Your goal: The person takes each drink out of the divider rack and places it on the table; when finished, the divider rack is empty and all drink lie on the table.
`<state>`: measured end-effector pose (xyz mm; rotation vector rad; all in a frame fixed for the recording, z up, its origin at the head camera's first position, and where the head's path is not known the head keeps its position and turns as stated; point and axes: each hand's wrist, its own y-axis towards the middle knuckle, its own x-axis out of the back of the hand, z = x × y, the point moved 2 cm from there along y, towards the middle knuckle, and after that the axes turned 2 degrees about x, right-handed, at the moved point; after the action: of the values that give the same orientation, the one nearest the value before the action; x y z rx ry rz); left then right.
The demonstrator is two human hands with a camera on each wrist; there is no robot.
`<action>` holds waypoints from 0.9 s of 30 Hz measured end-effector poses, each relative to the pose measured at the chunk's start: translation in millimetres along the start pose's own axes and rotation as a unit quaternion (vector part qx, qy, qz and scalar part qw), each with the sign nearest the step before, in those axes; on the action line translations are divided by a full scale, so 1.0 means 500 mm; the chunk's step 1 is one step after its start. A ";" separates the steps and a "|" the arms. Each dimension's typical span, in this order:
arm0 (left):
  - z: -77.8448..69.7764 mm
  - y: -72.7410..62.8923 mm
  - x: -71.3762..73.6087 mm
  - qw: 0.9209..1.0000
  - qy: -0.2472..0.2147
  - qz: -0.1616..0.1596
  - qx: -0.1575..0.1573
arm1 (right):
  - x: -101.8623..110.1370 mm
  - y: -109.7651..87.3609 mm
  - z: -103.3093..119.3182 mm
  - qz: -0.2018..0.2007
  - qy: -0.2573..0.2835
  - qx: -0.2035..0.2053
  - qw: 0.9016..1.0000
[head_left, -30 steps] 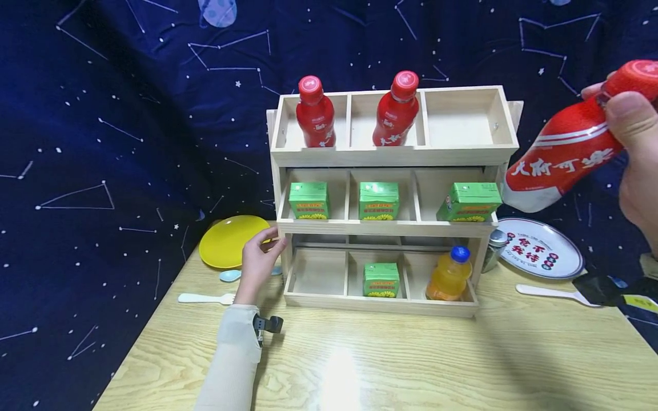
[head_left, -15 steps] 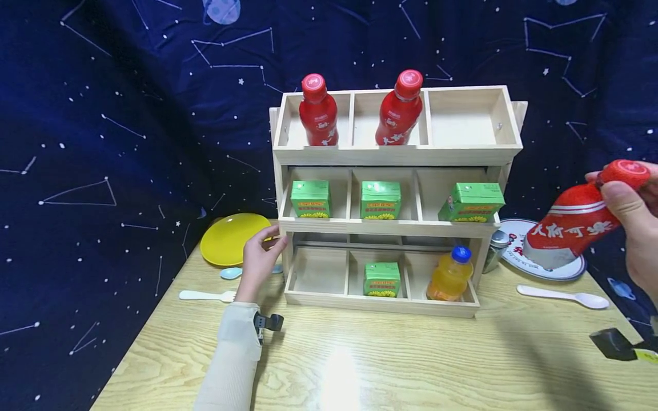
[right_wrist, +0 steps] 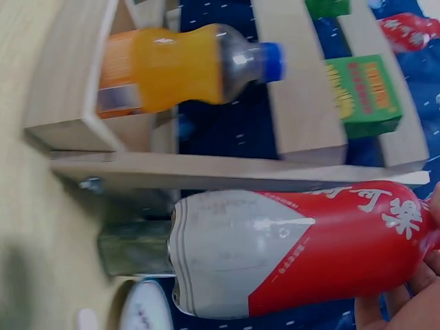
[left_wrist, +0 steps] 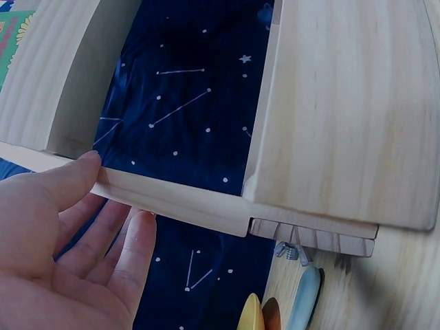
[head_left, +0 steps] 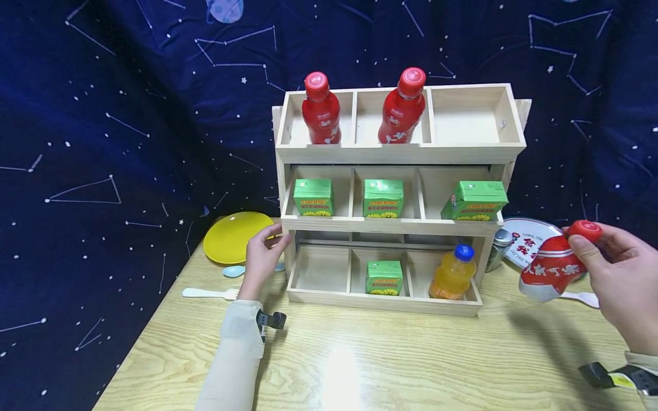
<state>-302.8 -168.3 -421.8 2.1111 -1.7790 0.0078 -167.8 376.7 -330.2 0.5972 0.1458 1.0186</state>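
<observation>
Left hand (head_left: 261, 261) grips the left upright of the wooden rack (head_left: 401, 154), thumb to one side of the strip, fingers to the other. Yellow plate (head_left: 221, 242) lies just beyond this hand, to its left. Between the hands: the rack, with two upright red cola bottles (head_left: 322, 117) in its top tier, left and middle compartments, and an orange drink bottle (head_left: 449, 278) at bottom right, the compartment nearer the right hand.

Key relation: the held bottle (head_left: 552, 268) lies immediately left of the right hand (head_left: 622, 279), between it and the rack, and well apart from the left hand. Long axis slanted; cap toward the right hand, base pointing down and leftward, toward the rack. Right hand grasps it round the neck, just below the cap, and carries it above the table (head_left: 411, 365); a shadow falls beneath.

Appearance of held bottle: red cap, glossy red upper body, white Chinese lettering, whitish lower section meeting the red along a diagonal edge. Fill level cannot be told.
</observation>
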 end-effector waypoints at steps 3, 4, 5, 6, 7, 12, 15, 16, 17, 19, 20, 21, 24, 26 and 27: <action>0.000 0.000 0.000 1.000 -0.001 0.002 0.001 | 0.000 -0.010 -0.025 0.003 -0.123 -0.018 0.992; 0.000 0.000 0.000 1.000 -0.002 0.002 0.002 | -0.002 -0.012 -0.033 0.005 -0.131 -0.024 0.991; 0.000 0.000 0.000 1.000 -0.004 0.003 0.001 | -0.004 -0.013 -0.042 0.008 -0.134 -0.028 0.991; 0.000 0.001 0.000 1.000 -0.006 0.003 0.000 | -0.006 -0.014 -0.050 0.010 -0.132 -0.033 0.991; 0.000 0.001 0.001 1.000 -0.008 0.003 0.000 | -0.008 -0.014 -0.059 0.016 -0.130 -0.039 0.991; 0.000 0.000 0.001 1.000 -0.005 0.002 0.004 | -0.017 -0.013 -0.099 0.043 -0.102 -0.063 0.992; 0.002 -0.002 0.001 1.000 -0.001 0.003 0.011 | -0.025 -0.014 -0.116 0.058 -0.114 -0.066 0.990; 0.002 -0.002 0.001 1.000 -0.001 0.004 0.012 | -0.028 -0.014 -0.121 0.062 -0.114 -0.067 0.989; 0.003 -0.003 0.001 1.000 -0.001 0.005 0.014 | -0.030 -0.015 -0.125 0.066 -0.115 -0.069 0.989; 0.003 -0.003 0.002 1.000 -0.003 0.007 0.015 | -0.037 -0.015 -0.133 0.070 -0.113 -0.070 0.989; 0.004 -0.003 0.002 1.000 -0.005 0.007 0.015 | -0.041 -0.015 -0.136 0.070 -0.106 -0.070 0.989; 0.003 -0.003 0.002 1.000 -0.006 0.006 0.014 | -0.045 -0.015 -0.140 0.071 -0.098 -0.070 0.990; 0.003 -0.002 0.002 1.000 -0.006 0.005 0.014 | -0.053 -0.015 -0.149 0.072 -0.091 -0.068 0.991; 0.003 -0.002 0.001 1.000 -0.008 0.004 0.014 | -0.057 -0.015 -0.153 0.074 -0.099 -0.067 0.990; 0.003 -0.001 0.001 1.000 -0.008 0.005 0.014 | -0.058 -0.015 -0.155 0.075 -0.102 -0.067 0.990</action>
<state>-302.5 -169.2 -423.3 2.1273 -1.8080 0.0193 -207.4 380.8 -403.2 0.5918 -0.1493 1.0963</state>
